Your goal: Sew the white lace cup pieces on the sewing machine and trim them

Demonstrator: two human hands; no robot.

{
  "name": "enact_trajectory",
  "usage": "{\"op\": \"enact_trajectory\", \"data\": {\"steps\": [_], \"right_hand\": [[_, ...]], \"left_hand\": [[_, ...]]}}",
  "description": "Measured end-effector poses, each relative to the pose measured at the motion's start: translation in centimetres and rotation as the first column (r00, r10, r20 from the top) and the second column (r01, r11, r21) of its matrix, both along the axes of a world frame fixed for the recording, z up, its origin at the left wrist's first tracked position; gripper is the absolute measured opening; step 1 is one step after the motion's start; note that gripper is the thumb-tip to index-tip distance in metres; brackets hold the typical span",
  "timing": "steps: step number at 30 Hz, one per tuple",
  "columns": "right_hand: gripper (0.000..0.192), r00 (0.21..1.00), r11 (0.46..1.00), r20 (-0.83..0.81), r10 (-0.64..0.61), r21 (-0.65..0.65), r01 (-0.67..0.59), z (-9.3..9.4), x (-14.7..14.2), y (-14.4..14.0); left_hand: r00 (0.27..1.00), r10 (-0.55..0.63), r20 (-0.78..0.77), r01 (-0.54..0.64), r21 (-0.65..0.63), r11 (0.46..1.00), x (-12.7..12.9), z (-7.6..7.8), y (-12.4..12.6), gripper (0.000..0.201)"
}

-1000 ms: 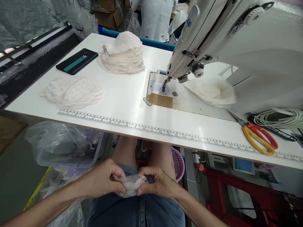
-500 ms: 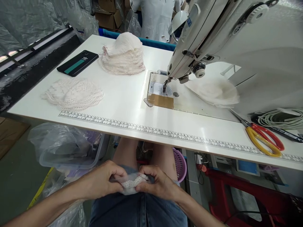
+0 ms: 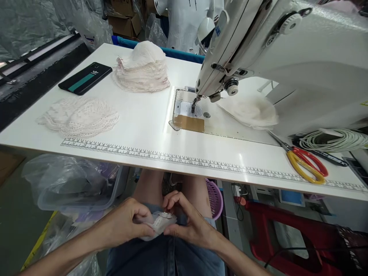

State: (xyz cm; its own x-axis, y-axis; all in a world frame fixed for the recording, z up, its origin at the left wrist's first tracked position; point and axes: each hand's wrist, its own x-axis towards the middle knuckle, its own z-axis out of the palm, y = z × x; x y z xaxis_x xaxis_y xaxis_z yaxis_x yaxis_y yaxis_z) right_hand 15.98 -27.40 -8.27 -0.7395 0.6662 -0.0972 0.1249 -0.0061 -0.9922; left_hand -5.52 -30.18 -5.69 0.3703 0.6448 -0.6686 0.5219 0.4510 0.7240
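Over my lap, a small piece of sheer white fabric with lace trim [image 3: 162, 221] hangs folded between my hands. My left hand [image 3: 130, 222] pinches its left end between thumb and fingers. My right hand [image 3: 192, 224] is at the other end, thumb against the fabric's edge, index finger raised and apart from the thumb. A thin dark line crosses the lace near the right fingers; I cannot tell what it is. Both hands are below the front edge of the white sewing table [image 3: 138, 126].
A sewing machine [image 3: 230, 73] stands over the table. Around it lie stacked cream fabric cups [image 3: 142, 69], lace pieces [image 3: 82, 117], a black phone [image 3: 85, 78], sheer pieces [image 3: 250, 111] and yellow-red scissors [image 3: 304, 165]. Below are a plastic bin [image 3: 77, 205] and a purple basket [image 3: 215, 197].
My right index finger has lifted off the fabric, opening the right-hand grip. The fabric has tilted and bunched toward my left hand. The view has shifted slightly to the right.
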Motion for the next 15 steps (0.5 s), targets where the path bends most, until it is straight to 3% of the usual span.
{"op": "enact_trajectory", "data": {"steps": [6, 15], "right_hand": [[0.029, 0.998, 0.997, -0.035, -0.044, 0.054, 0.046, -0.5, 0.1, -0.2], [0.040, 1.000, 0.998, -0.022, -0.019, 0.051, 0.020, -1.6, -0.5, -0.2]], "left_hand": [[0.997, -0.043, -0.058, 0.047, 0.058, 0.997, 0.0, -0.5, -0.2, 0.027], [0.989, -0.081, -0.128, 0.093, 0.094, 0.991, 0.3, -0.2, -0.2, 0.028]]}}
